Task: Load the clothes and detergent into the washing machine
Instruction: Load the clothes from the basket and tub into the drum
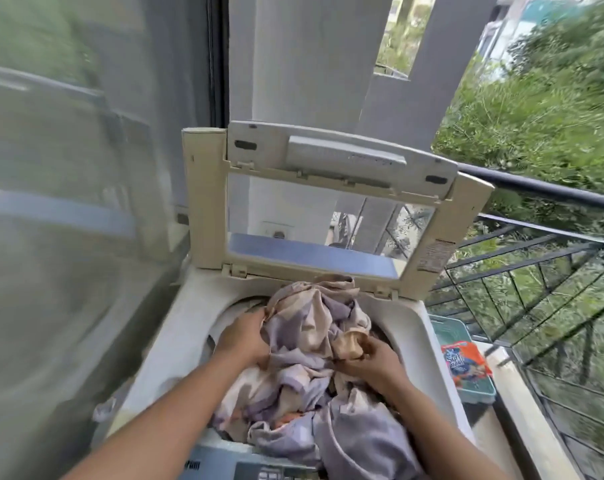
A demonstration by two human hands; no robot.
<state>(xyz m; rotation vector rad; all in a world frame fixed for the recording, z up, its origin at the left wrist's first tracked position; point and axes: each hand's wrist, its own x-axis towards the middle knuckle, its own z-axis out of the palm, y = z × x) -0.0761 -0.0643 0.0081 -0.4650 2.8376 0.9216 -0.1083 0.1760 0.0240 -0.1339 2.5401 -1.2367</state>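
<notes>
Balcony daylight falls on a cream top-loading plastic washing machine (155, 358), and all else is placed from it. At its front edge sits a grey control panel (245, 469), beside which a tail of lilac and peach patterned cloth (307, 341) spills. Most of that cloth is heaped in and above the machine's tub mouth, not yet sunk in. The left hand (241, 337) has its fingers curled into the heap toward the machine's left wall, and the right hand (373, 358) pinches a tan bunched fold toward its right wall, probably to press the load down. At the machine's back its cream, window-paned lid (207, 202) stands raised, leaving the opening free. Right of the machine, a teal plastic basket (449, 330) holds an orange and blue detergent packet (465, 362), untouched but within reach. Beyond the machine run a black metal railing (536, 188) and green foliage (536, 116).
</notes>
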